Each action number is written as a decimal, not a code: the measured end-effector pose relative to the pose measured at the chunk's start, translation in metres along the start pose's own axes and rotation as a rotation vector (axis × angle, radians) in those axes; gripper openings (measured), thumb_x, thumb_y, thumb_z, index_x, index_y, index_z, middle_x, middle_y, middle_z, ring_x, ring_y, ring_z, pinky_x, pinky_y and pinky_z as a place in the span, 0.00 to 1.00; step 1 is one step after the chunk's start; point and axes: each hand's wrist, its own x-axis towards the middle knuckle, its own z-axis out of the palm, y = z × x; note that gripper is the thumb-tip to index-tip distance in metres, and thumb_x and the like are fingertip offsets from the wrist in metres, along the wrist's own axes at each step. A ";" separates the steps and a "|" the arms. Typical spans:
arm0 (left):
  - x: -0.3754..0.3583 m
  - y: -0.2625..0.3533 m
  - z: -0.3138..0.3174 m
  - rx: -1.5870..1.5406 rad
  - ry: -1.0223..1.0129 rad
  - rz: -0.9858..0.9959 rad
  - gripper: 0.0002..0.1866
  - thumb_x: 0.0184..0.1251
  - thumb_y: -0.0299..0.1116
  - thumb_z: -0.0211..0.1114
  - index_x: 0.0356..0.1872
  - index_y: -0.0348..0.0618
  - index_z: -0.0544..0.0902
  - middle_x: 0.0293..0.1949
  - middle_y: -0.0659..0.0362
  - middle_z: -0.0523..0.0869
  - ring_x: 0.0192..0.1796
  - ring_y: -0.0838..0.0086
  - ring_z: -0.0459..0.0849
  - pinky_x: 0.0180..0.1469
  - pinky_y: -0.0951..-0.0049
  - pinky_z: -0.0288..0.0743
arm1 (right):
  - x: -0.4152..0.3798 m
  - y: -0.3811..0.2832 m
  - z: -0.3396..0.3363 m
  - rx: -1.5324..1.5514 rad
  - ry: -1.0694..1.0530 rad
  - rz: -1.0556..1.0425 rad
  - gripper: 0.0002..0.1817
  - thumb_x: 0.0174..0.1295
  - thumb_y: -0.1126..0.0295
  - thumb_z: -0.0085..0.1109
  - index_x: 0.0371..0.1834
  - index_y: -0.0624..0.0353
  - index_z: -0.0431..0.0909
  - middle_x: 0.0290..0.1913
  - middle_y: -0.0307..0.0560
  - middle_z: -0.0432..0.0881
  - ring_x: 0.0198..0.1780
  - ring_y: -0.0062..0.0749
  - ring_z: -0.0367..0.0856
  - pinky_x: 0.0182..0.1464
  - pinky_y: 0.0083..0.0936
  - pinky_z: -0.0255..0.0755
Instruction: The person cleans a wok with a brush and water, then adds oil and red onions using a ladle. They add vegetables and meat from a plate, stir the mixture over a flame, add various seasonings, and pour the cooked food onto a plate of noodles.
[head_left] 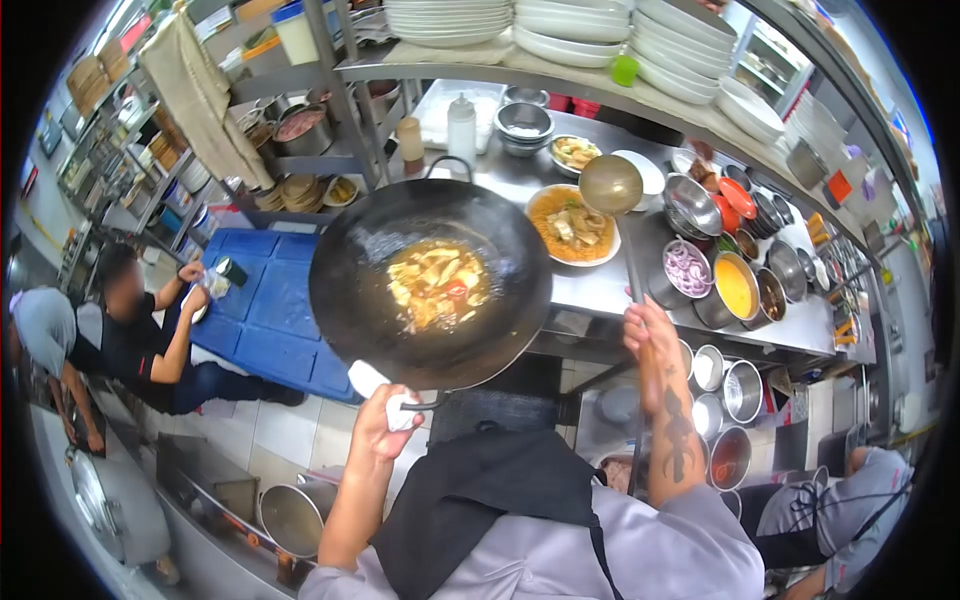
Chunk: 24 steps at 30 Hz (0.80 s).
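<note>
My left hand point(385, 425) is closed around the near handle of a large black wok point(345, 290), with a folded white cloth point(369, 380) between palm and metal. Pieces of food in brown sauce point(437, 285) lie in the middle of the wok, which hangs in front of me. In my right hand point(652, 335) is a long ladle point(611, 184), gripped at its wooden handle. The ladle's bowl is up and away from me, above the steel counter beside a plate of orange rice or noodles topped with sauced pieces point(572, 226).
Bowls of sliced red onion point(687, 268) and yellow liquid point(735, 288) stand right on the steel counter point(590, 292). A squeeze bottle point(461, 127) is behind the wok. Stacked plates point(683, 50) fill the shelf overhead. Co-workers point(140, 330) are by a blue chest point(262, 290) at left; another person point(835, 510) bends at right.
</note>
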 end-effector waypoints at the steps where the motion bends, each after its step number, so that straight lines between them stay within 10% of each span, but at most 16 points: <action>1: -0.002 -0.001 0.008 -0.002 0.001 0.010 0.07 0.64 0.31 0.59 0.29 0.39 0.78 0.26 0.52 0.82 0.29 0.64 0.81 0.25 0.64 0.77 | -0.017 -0.003 0.010 0.082 -0.057 0.024 0.20 0.66 0.76 0.51 0.62 0.52 0.68 0.27 0.38 0.68 0.14 0.17 0.61 0.15 0.21 0.62; 7: 0.005 -0.007 0.010 0.058 -0.001 0.039 0.06 0.65 0.30 0.60 0.32 0.37 0.79 0.26 0.52 0.82 0.26 0.63 0.83 0.24 0.63 0.78 | -0.054 -0.005 0.078 -0.414 -0.155 0.101 0.25 0.64 0.77 0.52 0.66 0.56 0.67 0.26 0.39 0.71 0.13 0.19 0.66 0.16 0.20 0.64; 9: 0.004 -0.009 0.011 0.050 0.011 0.055 0.06 0.64 0.29 0.61 0.32 0.37 0.78 0.26 0.52 0.82 0.25 0.64 0.83 0.24 0.64 0.79 | -0.049 0.005 0.102 -1.019 -0.215 -0.141 0.27 0.63 0.77 0.52 0.68 0.60 0.65 0.26 0.38 0.73 0.14 0.20 0.68 0.17 0.20 0.64; 11: -0.001 -0.009 0.013 0.014 0.019 0.053 0.05 0.64 0.29 0.61 0.32 0.37 0.77 0.25 0.52 0.82 0.25 0.64 0.83 0.23 0.65 0.79 | -0.031 0.030 0.116 -1.555 -0.230 -0.536 0.31 0.60 0.74 0.53 0.68 0.72 0.61 0.31 0.63 0.81 0.28 0.50 0.82 0.34 0.37 0.76; 13: 0.001 -0.008 0.001 0.062 -0.010 0.054 0.06 0.65 0.31 0.59 0.33 0.40 0.79 0.28 0.53 0.82 0.31 0.64 0.82 0.28 0.64 0.76 | -0.032 0.056 0.128 -1.748 -0.215 -0.354 0.31 0.60 0.74 0.53 0.67 0.76 0.60 0.36 0.74 0.79 0.39 0.62 0.82 0.44 0.43 0.75; 20: -0.016 0.002 -0.025 0.009 0.009 0.088 0.06 0.65 0.31 0.61 0.32 0.40 0.79 0.28 0.53 0.82 0.29 0.65 0.82 0.26 0.65 0.77 | -0.084 0.048 0.193 -1.603 -0.614 -0.078 0.31 0.61 0.72 0.55 0.67 0.74 0.62 0.58 0.76 0.73 0.60 0.55 0.77 0.62 0.35 0.69; 24: -0.029 0.011 -0.037 -0.015 0.053 0.159 0.05 0.64 0.30 0.60 0.32 0.39 0.78 0.27 0.53 0.82 0.29 0.65 0.82 0.26 0.65 0.77 | -0.052 0.051 0.197 -1.790 -0.472 -0.511 0.29 0.59 0.75 0.53 0.65 0.74 0.62 0.35 0.72 0.80 0.40 0.62 0.82 0.44 0.46 0.75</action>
